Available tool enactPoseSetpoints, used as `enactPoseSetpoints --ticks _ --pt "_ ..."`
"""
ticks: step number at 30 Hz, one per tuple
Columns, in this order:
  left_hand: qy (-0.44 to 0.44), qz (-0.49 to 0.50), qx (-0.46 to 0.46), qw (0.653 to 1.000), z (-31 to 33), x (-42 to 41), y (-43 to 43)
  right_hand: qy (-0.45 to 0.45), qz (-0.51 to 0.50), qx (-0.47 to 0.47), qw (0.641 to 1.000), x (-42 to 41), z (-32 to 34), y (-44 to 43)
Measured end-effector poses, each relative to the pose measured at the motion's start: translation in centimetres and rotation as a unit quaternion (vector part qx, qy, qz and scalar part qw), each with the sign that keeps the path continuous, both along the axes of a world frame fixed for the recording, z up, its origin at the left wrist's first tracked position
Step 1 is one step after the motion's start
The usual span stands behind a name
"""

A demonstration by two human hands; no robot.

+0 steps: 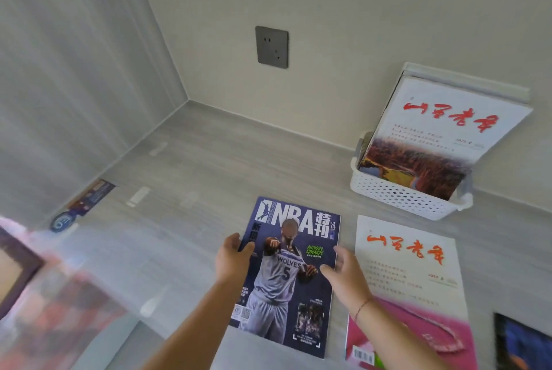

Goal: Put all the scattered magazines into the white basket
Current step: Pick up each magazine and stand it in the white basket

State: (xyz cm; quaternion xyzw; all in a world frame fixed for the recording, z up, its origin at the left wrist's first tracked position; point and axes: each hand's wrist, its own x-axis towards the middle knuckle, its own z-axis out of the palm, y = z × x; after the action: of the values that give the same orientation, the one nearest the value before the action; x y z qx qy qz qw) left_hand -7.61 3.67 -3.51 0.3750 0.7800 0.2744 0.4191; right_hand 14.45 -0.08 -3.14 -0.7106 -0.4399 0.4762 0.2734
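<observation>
- The left hand (231, 262) has its grip closed on the left edge of the dark blue NBA basketball magazine (288, 277), thumb on the cover, fingers curled beneath.
- The right hand (346, 275) hovers over the magazine's right edge, fingers spread wide, holding nothing.
- That magazine lies on the pale grey wood-grain tabletop (194, 178), just beside a white and pink magazine with red lettering (415, 289).
- The white perforated plastic basket (400, 196) stands against the wall, holding upright a white magazine with an autumn landscape cover (433, 136).
- A dark-covered magazine (522, 342) shows at the right corner.
- A grey wall socket (271, 47) sits above.
</observation>
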Motion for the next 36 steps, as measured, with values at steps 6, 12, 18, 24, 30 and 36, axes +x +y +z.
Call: enactPoseSetpoints --ticks 6,12,18,24,30,36 --pt "-0.122 0.057 -0.026 0.991 0.3 -1.7 1.0 0.042 -0.015 -0.014 0.999 -0.3 -0.7 -0.2" --pt "-0.213 -0.006 -0.071 0.974 1.3 -1.9 1.5 0.124 -0.046 -0.023 0.991 0.3 -1.2 -0.3" --pt "-0.279 -0.052 0.013 0.959 2.8 -0.6 1.2 0.183 -0.069 -0.013 0.981 0.9 -0.6 -0.2" --pt "-0.366 -0.116 0.079 0.920 5.5 -0.2 2.5 0.240 -0.108 -0.003 0.965 2.1 -0.2 0.6" --pt "-0.358 -0.166 0.111 0.912 8.8 2.6 6.1 0.227 -0.141 0.049 0.962 6.0 2.7 2.0" --pt "-0.298 -0.214 0.183 0.912 13.9 9.9 12.4 0.175 -0.170 0.195 0.950 14.2 10.0 6.5"
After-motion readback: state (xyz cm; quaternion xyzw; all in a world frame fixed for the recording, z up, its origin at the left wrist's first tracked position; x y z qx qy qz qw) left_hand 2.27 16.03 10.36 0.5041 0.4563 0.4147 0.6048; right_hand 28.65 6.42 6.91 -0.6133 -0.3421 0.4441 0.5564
